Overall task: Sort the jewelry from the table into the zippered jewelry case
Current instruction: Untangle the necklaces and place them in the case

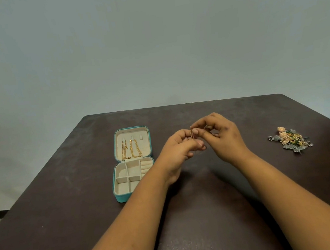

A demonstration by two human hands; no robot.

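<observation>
Jewelry case (132,163), teal outside and cream inside, lies unzipped and flat on the worktop (67,218), just beyond and to the left of the left hand's fingers (198,143). No brand, label or writing can be read on it or anywhere else. Its lid half, the farther one, has two gold chains (131,149) hanging side by side from small hooks. The nearer half is split into small square compartments with a strip of ring rolls along its right side; the left forearm hides part of that half.

A thin gold chain (191,137) is held above the worktop between both hands, to the right of the case. The left hand (180,150) has its fingers curled in, thumb and forefinger pinching the chain. The right hand (221,134) meets it from the other side, fingers bent and tips together at the same strand; whether it truly grips the chain or only touches it is too small to tell.

Well to the right of the right hand's fingers, a small heap of jewelry (290,140) rests on the dark worktop: gold, pink, green and silvery pieces tangled together.
</observation>
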